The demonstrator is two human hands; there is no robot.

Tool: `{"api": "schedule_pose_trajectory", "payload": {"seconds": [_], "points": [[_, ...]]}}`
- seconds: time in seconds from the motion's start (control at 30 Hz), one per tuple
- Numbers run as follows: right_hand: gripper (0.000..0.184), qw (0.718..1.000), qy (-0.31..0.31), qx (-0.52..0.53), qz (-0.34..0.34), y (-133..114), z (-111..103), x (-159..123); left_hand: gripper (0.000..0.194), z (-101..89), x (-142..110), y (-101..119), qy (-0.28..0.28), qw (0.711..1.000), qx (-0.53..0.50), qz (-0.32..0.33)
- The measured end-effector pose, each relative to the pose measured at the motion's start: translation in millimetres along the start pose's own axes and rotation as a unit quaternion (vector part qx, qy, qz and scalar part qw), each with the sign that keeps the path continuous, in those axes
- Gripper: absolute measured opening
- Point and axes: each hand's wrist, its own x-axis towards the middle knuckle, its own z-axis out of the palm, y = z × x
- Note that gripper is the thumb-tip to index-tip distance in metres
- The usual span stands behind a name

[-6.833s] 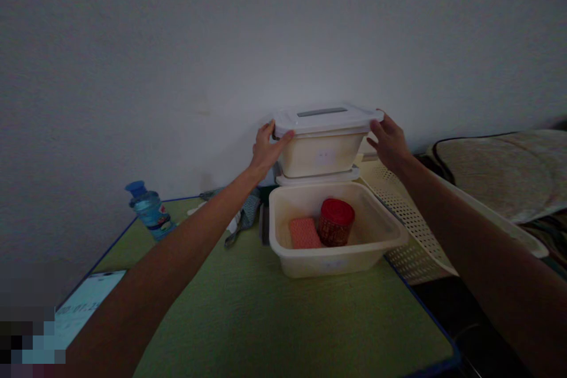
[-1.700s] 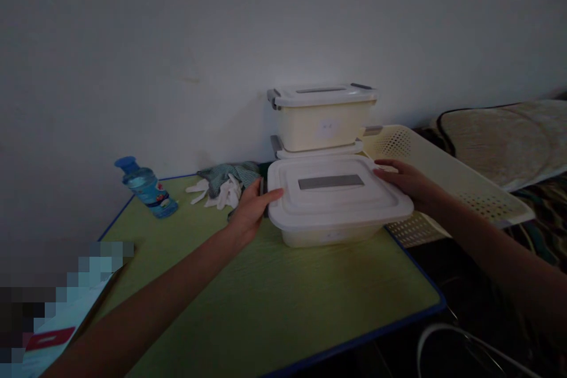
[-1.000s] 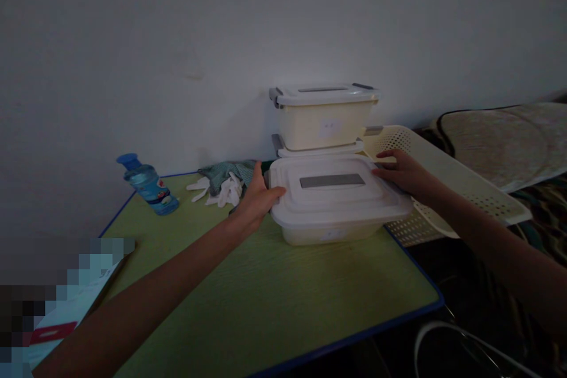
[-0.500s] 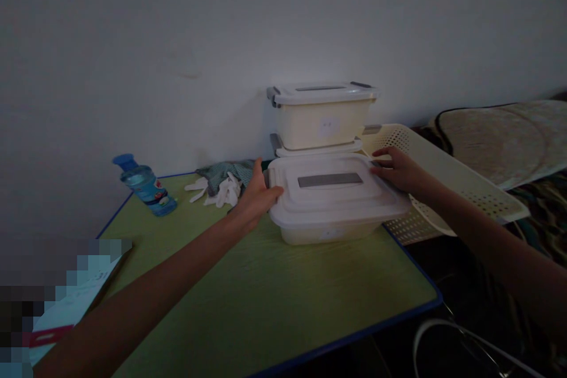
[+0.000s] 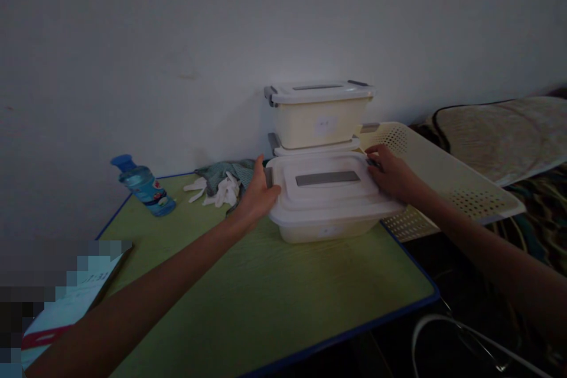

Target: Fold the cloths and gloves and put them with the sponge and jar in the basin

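A cream lidded storage box (image 5: 328, 207) sits at the front of the table, with a grey handle strip (image 5: 328, 178) on its white lid. My left hand (image 5: 258, 195) grips the box's left end, thumb on the lid's rim and forefinger raised beside the grey latch. At the opposite end my right hand (image 5: 390, 174) is closed over the lid's edge around the right latch; its lower fingers are partly hidden. Behind, a second lidded box (image 5: 321, 121) rests on another box whose white lid (image 5: 314, 146) just shows.
A cream perforated basket (image 5: 443, 171) lies right of the boxes, beside a cushion (image 5: 500, 139). On the green table (image 5: 266, 301) are a blue bottle (image 5: 148, 189), white gloves (image 5: 224, 190) and a grey-green cloth (image 5: 230, 174). A bright screen or sheet (image 5: 75, 295) is partly blurred out.
My right hand's fingers have curled further down over the right latch. My left hand keeps its hold. The whole view has shifted slightly.
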Motion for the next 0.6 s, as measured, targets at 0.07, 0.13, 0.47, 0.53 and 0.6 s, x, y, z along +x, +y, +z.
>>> {"api": "schedule_pose_trajectory", "payload": {"seconds": [0.07, 0.13, 0.47, 0.53, 0.6], "points": [[0.035, 1.0, 0.001, 0.009, 0.005, -0.8, -0.3, -0.8, 0.091, 0.5, -1.1, 1.2, -0.005, 1.0, 0.014, -0.002], [0.034, 1.0, 0.001, 0.024, 0.016, -0.8, -1.1, -1.5, 0.092, 0.7, -2.0, 3.6, -0.009, 1.0, 0.013, -0.011], [0.048, 0.994, -0.031, 0.101, 0.034, 31.0, -6.8, 35.1, 0.101, -14.9, 50.3, 17.3, 0.025, 0.995, 0.078, 0.056], [0.053, 0.993, -0.017, 0.113, 0.019, 37.2, -6.2, 50.6, 0.098, -15.3, 68.9, 18.3, 0.03, 0.993, 0.095, 0.055], [0.052, 0.991, -0.006, 0.131, 0.006, 40.5, -5.5, 64.8, 0.093, -12.2, 84.1, 18.7, 0.03, 0.993, 0.096, 0.055]]}}
